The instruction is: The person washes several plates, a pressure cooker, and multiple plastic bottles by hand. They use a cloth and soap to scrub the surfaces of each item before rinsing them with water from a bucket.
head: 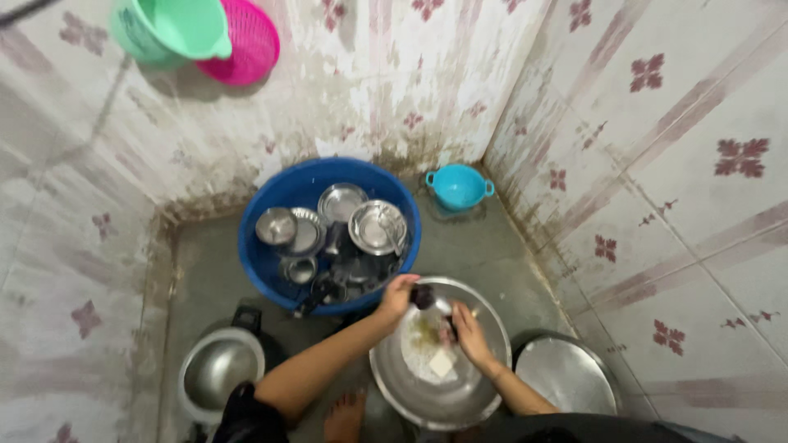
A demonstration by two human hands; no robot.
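My left hand (398, 296) grips a small dark object (423, 296) at the far rim of a large steel basin (468, 394) on the floor in front of me. My right hand (468, 332) reaches into the same basin, fingers curled on something small and dark that I cannot make out. Inside the basin lie white foam or powder and a pale square soap bar (442, 363). Just beyond stands a blue tub (283, 193) filled with several steel plates, bowls and cups.
A steel pot with a dark handle (220, 369) sits at the left and a round steel lid or plate (566, 373) at the right. A small turquoise bowl (459, 185) is in the tiled corner. A green bucket (168, 29) and a pink basket (250, 45) hang on the wall. My bare foot (345, 416) is near the basin.
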